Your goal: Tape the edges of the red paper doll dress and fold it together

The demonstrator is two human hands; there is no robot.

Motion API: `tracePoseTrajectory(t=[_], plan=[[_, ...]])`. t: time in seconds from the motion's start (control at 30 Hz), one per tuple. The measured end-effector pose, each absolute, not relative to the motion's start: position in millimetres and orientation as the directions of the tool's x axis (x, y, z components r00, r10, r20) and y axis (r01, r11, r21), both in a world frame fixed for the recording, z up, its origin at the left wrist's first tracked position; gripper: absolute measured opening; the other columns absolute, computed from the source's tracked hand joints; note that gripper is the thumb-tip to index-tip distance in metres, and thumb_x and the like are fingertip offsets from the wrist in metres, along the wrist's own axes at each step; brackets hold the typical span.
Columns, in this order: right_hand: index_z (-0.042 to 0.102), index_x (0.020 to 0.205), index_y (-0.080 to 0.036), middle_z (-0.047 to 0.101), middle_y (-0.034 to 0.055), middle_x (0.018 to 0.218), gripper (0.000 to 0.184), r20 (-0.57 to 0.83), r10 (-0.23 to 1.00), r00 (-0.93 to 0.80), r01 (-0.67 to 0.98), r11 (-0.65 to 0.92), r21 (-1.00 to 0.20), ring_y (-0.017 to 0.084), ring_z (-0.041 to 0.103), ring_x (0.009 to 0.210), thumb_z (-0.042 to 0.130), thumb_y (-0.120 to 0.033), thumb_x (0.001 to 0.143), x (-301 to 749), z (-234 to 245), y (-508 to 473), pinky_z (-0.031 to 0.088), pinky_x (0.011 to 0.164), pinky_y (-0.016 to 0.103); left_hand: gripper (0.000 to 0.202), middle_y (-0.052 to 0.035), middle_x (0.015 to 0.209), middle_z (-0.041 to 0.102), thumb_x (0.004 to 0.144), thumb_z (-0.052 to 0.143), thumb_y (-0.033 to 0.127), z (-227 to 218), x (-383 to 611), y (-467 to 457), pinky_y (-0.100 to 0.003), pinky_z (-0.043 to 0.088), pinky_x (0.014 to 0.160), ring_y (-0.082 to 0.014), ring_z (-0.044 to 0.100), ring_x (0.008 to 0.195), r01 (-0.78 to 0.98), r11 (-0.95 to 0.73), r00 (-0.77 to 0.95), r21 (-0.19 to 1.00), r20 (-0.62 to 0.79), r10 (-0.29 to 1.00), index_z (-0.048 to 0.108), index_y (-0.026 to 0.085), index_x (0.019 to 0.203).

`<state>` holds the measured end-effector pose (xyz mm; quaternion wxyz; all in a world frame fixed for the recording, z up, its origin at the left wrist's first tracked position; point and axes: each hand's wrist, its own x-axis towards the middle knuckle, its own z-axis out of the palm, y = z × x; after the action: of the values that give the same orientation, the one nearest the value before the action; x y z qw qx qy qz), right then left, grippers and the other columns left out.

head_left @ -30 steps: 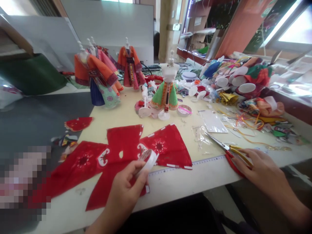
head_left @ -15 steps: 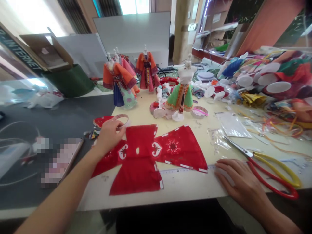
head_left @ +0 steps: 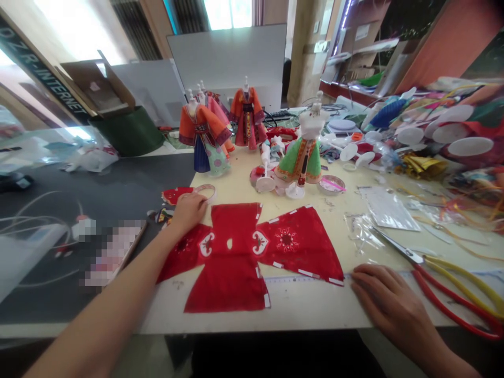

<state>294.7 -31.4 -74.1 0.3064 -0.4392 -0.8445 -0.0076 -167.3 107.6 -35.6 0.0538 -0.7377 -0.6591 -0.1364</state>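
My left hand [head_left: 188, 212] is at the far left side of the red garment piece, its fingers closed on the near edge of a ring-shaped roll of tape [head_left: 211, 195]. The garment piece [head_left: 234, 286] lies spread flat in a cross shape, with a small neck hole, white embroidered motifs and white strips along several edges. A smaller red cloth piece [head_left: 171, 195] rests behind the left hand. My right hand [head_left: 394, 299] lies palm down on the table, fingers stretched, just right of the garment's corner. Under that corner runs a ruler [head_left: 289, 279], partly hidden.
Scissors [head_left: 419, 257] with red and yellow handles lie beyond my right hand. Dressed doll figures [head_left: 202, 131] and a half-dressed one [head_left: 303, 152] stand behind. Doll parts and fabric [head_left: 444, 126] are heaped at right. A pixelated flat object [head_left: 114, 252] lies left.
The view has turned slightly left, so the scene sits further right. Both hands keep nearly the same places, and the garment piece has not visibly moved.
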Motion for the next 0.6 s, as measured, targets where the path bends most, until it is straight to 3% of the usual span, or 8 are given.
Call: tracePoseTrajectory(t=[0.2,0.37,0.47,0.6], plan=[[0.060,0.099,-0.022,0.060,0.0083,0.100,0.016,0.525,0.738,-0.423,0.747,0.612,-0.258,0.025,0.059,0.091,0.054,-0.029,0.086,296.2,-74.0,-30.8,0.047,0.080,0.040,0.042,-0.0121,0.113,0.065,0.086,0.040,0.032,-18.8,-177.8,82.7,-0.033,0.043,0.089,-0.0234,0.059,0.102,0.978,-0.051,-0.010,0.204,0.288,0.958,0.054,0.011,0.120],[0.060,0.099,-0.023,0.061,0.0083,0.100,0.018,0.533,0.723,-0.440,0.741,0.627,-0.239,0.025,0.060,0.088,0.050,-0.032,0.087,303.8,-81.7,-31.2,0.047,0.078,0.041,0.037,-0.0081,0.109,0.068,0.086,0.044,0.039,-1.7,-194.8,27.7,-0.031,0.048,0.083,-0.0228,0.064,0.095,0.973,0.004,-0.042,0.232,0.159,0.986,0.062,0.017,0.110],[0.060,0.101,-0.024,0.061,0.0079,0.101,0.019,0.533,0.730,-0.428,0.746,0.618,-0.247,0.026,0.060,0.090,0.049,-0.032,0.087,305.0,-84.6,-32.0,0.046,0.080,0.043,0.038,-0.0093,0.116,0.065,0.086,0.045,0.041,-3.4,-200.2,-7.0,-0.037,0.046,0.092,-0.0255,0.060,0.105,0.978,-0.032,0.016,0.205,0.079,0.997,0.062,0.018,0.111],[0.060,0.105,-0.022,0.061,0.0088,0.104,0.021,0.528,0.730,-0.433,0.748,0.618,-0.241,0.027,0.058,0.096,0.051,-0.027,0.086,288.8,-73.1,-29.5,0.045,0.085,0.044,0.042,-0.0113,0.122,0.061,0.087,0.043,0.044,-21.2,-197.8,-37.4,-0.043,0.041,0.098,-0.0280,0.054,0.114,0.979,-0.113,0.091,0.168,0.135,0.987,0.060,0.019,0.116]])
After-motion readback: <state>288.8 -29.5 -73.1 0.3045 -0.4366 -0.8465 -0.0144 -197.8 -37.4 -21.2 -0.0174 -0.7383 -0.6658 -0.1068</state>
